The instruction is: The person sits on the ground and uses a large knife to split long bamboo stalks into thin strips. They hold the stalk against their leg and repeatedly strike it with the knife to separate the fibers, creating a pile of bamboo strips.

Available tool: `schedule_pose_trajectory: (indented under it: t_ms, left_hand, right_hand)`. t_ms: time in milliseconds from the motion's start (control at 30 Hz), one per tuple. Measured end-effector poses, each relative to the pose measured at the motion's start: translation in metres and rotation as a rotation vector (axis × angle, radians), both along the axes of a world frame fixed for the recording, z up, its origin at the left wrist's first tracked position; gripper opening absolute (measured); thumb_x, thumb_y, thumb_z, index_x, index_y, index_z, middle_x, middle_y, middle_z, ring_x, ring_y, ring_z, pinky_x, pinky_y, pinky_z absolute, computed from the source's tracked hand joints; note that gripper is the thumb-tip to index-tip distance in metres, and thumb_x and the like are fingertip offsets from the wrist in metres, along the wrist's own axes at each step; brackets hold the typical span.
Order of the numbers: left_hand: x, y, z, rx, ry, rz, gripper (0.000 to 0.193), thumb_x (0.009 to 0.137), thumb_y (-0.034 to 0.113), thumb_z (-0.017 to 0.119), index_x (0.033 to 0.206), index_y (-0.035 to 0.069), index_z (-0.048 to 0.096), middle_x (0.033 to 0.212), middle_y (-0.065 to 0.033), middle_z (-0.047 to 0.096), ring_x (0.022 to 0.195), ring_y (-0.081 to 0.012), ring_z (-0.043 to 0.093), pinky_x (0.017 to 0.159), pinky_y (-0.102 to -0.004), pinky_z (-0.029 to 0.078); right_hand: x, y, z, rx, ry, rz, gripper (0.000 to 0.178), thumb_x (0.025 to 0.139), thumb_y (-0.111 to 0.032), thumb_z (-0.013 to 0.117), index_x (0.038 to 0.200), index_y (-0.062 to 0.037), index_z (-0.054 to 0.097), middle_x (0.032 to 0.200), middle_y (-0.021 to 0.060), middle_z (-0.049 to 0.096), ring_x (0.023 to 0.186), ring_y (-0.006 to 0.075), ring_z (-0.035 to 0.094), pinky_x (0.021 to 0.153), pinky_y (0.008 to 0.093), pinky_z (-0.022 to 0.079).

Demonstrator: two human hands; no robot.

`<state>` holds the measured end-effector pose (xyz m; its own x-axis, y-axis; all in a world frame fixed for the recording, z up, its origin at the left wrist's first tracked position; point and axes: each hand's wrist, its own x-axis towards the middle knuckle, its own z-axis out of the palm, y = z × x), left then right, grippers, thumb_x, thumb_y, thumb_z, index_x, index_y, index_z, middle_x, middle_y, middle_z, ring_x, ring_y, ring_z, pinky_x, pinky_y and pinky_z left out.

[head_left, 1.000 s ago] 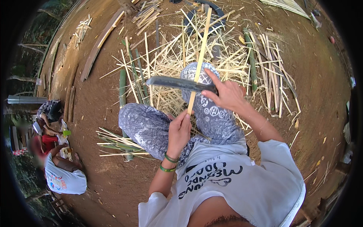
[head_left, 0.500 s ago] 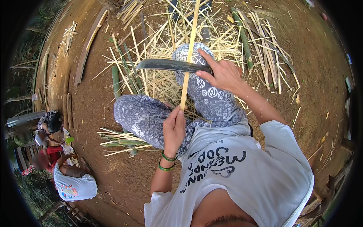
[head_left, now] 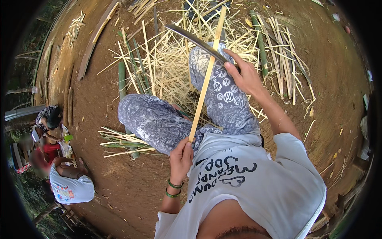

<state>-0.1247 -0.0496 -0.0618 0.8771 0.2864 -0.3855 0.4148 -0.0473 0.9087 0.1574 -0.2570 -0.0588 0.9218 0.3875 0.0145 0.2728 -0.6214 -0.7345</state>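
Note:
A long pale bamboo strip (head_left: 205,85) slants from my lap out past my right knee. Its near end is pinched between the thumb and fingers of my left hand (head_left: 181,159), which rests by my left thigh. My right hand (head_left: 244,75) is closed on a machete (head_left: 193,38) above the right knee, with the index finger stretched forward; the handle is mostly hidden in the palm. The dark blade crosses the strip at a slant, its tip pointing far left. Under both, my patterned trouser leg (head_left: 232,107) covers the right knee.
A heap of bamboo shavings (head_left: 171,63) lies on the earth beyond my knees. Split strips (head_left: 282,59) and a green bamboo pole (head_left: 260,46) lie at the right. More strips (head_left: 121,139) sit by my left thigh. Several people (head_left: 71,183) crouch at far left.
My left hand has drawn the strip back toward my body, and its far end has swung right. The machete has turned from nearly level to slanting, its tip now farther away.

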Motion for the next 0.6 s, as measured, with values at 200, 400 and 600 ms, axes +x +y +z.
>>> schedule_pose_trajectory:
  t_ms: [200, 400, 600]
  left_hand:
    - [0.009, -0.001, -0.008, 0.268, -0.163, -0.016, 0.023, 0.099, 0.008, 0.06, 0.118, -0.003, 0.066, 0.063, -0.0004, 0.053, 0.057, -0.0059, 0.046, 0.052, -0.0257, 0.037]
    - [-0.02, -0.001, -0.004, 0.313, -0.222, 0.099, 0.024, 0.1, 0.008, 0.058, 0.119, -0.004, 0.066, 0.077, 0.0028, 0.058, 0.069, -0.0033, 0.045, 0.058, -0.0216, 0.036]
    - [-0.03, 0.013, -0.011, -0.127, -0.066, 0.11, 0.024, 0.101, 0.013, 0.059, 0.116, -0.004, 0.068, 0.086, -0.0008, 0.065, 0.07, -0.0048, 0.051, 0.064, -0.0212, 0.042]
  right_hand:
    - [0.002, 0.017, 0.01, 0.299, -0.066, -0.058, 0.075, 0.077, -0.057, 0.079, 0.128, -0.005, 0.062, 0.063, 0.0058, 0.066, 0.06, 0.017, 0.065, 0.059, 0.0318, 0.046]
    - [0.027, 0.034, 0.05, 0.662, 0.011, -0.102, 0.03, 0.089, -0.031, 0.077, 0.093, -0.0034, 0.067, 0.06, -0.0036, 0.055, 0.043, 0.0045, 0.045, 0.041, 0.0233, 0.034]
    - [0.04, 0.033, 0.072, 0.834, 0.133, -0.048, 0.023, 0.095, -0.021, 0.065, 0.098, 0.0022, 0.069, 0.067, 0.0046, 0.062, 0.042, 0.0054, 0.046, 0.034, 0.0226, 0.035]
